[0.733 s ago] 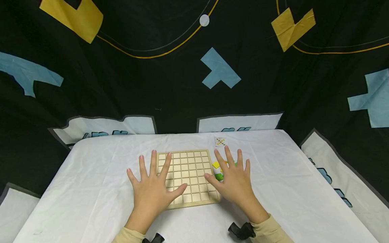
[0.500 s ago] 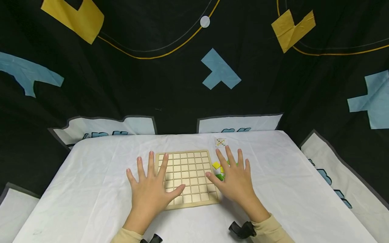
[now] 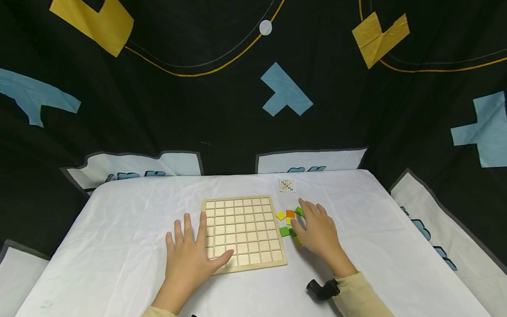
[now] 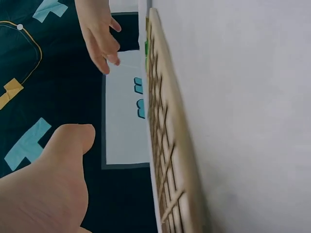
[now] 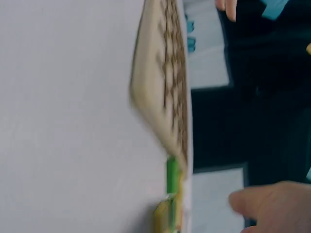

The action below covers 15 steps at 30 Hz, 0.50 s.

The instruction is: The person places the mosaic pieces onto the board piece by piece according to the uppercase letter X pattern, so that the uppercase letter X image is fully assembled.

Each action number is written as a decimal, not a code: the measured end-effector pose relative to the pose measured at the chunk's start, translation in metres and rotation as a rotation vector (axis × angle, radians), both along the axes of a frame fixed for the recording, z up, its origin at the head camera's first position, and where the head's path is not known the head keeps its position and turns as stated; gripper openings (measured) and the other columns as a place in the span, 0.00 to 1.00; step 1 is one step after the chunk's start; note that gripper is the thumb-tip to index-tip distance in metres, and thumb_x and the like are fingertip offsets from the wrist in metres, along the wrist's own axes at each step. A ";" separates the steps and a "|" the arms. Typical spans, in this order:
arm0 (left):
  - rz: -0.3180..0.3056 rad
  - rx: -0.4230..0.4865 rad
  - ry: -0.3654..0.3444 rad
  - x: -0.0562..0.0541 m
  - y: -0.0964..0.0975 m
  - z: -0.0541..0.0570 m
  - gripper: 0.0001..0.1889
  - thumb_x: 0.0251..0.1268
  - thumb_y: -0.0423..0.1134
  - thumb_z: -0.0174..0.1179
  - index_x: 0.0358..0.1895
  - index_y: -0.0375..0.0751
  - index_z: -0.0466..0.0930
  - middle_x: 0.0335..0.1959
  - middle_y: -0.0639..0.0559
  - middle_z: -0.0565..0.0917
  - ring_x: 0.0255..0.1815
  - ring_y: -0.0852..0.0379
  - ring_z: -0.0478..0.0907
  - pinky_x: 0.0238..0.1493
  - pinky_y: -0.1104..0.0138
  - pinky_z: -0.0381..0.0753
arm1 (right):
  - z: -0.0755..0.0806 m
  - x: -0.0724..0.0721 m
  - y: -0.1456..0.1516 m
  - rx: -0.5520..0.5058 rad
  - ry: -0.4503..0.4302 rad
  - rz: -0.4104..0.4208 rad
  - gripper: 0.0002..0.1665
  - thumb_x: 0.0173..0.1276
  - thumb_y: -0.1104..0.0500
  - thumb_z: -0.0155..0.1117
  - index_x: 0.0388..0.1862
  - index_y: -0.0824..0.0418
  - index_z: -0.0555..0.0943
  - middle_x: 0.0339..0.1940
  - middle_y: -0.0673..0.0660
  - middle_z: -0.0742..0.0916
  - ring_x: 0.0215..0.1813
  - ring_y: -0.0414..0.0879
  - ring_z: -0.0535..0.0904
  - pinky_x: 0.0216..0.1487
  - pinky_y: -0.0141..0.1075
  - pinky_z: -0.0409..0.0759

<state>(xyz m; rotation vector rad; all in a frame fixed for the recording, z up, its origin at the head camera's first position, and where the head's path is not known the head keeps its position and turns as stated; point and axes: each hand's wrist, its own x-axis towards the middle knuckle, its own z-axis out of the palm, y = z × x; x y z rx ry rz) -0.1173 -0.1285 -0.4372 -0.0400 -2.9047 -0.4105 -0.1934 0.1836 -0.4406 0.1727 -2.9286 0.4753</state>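
A pale wooden board [image 3: 245, 229] with a grid of square cells lies flat on the white-covered table. My left hand [image 3: 186, 259], fingers spread, is over the board's left edge; in the left wrist view its thumb [image 4: 63, 160] stands apart from the board. To the board's right, my right hand [image 3: 318, 231] hovers with loosely bent fingers over small square tiles. Among them are a yellow tile [image 3: 281, 215], an orange tile [image 3: 290, 214] and a green tile [image 3: 284, 231]. The hand partly hides other tiles. Nothing shows in its grasp.
Behind the tiles lies a small card [image 3: 287, 186] printed with a coloured grid. White cloth [image 3: 99, 246] covers the table, and a black curtain [image 3: 222, 114] with blue and yellow shapes hangs beyond its far edge.
My right hand has moved slightly right, its spread fingers drawing together and bending over the tiles, uncovering the orange one. My left hand has shifted a little toward me and left.
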 end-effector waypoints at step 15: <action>-0.030 0.093 -0.075 0.011 -0.010 -0.038 0.70 0.41 0.83 0.59 0.77 0.30 0.50 0.78 0.24 0.48 0.79 0.28 0.45 0.76 0.37 0.47 | -0.022 -0.039 0.017 0.030 -0.081 -0.085 0.33 0.69 0.47 0.64 0.68 0.61 0.75 0.60 0.65 0.81 0.59 0.64 0.77 0.53 0.59 0.80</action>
